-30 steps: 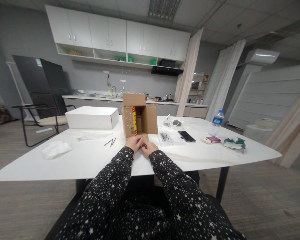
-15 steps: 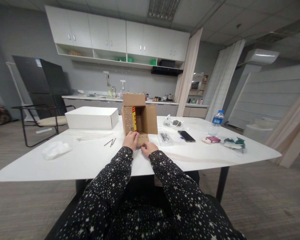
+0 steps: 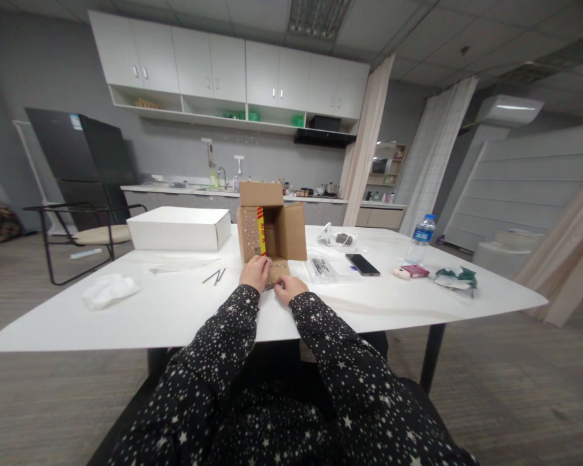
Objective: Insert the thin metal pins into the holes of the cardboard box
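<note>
A cardboard box [image 3: 294, 232] stands on the table with its flaps spread and its opening towards me. Rows of small shiny dots cover its left flap [image 3: 249, 232], beside a yellow and red label strip [image 3: 261, 233]. My left hand [image 3: 256, 272] rests at the box's front flap [image 3: 280, 265], fingers bent together; what lies in them is too small to tell. Just right of it, my right hand [image 3: 290, 289] is low on the table with fingers curled. A thin dark piece [image 3: 269, 286] shows between the hands, at the right fingertips. Its kind is unclear.
Thin metal rods [image 3: 218, 276] lie left of my hands, near crumpled white plastic [image 3: 109, 291] and a white box [image 3: 179, 228]. To the right are a clear case [image 3: 323, 269] with dark slim pieces, a phone [image 3: 363, 265], a pink packet [image 3: 415, 270] and a water bottle [image 3: 422, 238].
My left hand has shifted very slightly to the right. My right hand, the box and the things on the table look the same.
</note>
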A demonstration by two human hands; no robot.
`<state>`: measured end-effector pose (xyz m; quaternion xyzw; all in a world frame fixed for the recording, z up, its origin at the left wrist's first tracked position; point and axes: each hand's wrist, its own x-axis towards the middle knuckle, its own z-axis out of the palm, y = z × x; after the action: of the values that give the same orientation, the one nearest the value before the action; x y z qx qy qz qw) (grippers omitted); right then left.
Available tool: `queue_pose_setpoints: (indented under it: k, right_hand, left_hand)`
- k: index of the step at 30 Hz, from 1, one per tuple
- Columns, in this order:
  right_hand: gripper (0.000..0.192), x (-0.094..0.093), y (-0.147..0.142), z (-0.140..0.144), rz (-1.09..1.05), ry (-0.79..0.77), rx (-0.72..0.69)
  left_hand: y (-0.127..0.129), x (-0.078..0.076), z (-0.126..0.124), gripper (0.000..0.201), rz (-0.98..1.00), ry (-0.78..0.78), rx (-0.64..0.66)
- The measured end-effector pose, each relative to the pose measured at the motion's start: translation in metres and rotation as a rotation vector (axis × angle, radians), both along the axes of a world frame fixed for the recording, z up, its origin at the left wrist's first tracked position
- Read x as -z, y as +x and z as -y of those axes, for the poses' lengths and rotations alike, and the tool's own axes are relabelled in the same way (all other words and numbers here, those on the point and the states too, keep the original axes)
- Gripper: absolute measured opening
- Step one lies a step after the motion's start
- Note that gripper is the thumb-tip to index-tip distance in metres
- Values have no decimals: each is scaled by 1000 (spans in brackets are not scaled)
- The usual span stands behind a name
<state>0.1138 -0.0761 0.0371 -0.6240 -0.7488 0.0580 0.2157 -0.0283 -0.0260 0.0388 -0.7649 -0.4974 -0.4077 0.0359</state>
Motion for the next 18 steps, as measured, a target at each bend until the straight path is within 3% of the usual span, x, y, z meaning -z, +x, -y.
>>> queue_pose_setpoints:
  k: [10,18]
  right_hand:
    - [25,5,2,-3,-1,8,-5]
    - [24,7,2,-4,-15,21,-8]
  left_hand:
    - [1,-6,6,31,-66,4,-149]
    - [3,-6,6,31,-114,-5,-175]
